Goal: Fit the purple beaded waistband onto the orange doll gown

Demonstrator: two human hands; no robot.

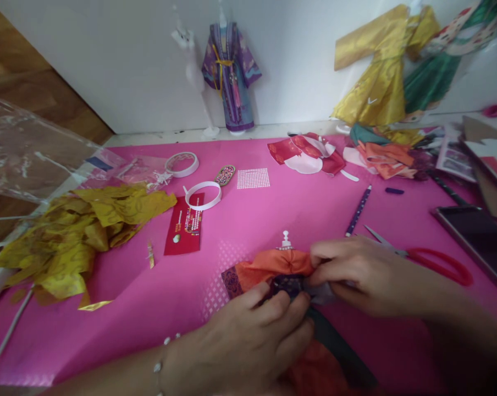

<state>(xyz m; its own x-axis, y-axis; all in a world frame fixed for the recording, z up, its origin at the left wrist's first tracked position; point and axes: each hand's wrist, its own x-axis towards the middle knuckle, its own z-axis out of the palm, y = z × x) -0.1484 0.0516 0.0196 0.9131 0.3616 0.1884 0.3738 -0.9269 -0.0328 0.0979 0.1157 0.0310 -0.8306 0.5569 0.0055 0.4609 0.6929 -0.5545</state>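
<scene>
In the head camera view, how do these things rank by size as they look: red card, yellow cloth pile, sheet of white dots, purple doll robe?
Largest to smallest:
yellow cloth pile
purple doll robe
red card
sheet of white dots

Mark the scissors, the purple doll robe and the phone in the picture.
Scissors (446, 270): head view, on the red handle.
Purple doll robe (240, 104): head view, on the skirt's front.
Phone (477, 239): head view, on the dark screen.

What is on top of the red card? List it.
On the red card: part of a white ring, rows of small pale dots and a pale round spot. Whatever the ring's band covers cannot be seen.
</scene>
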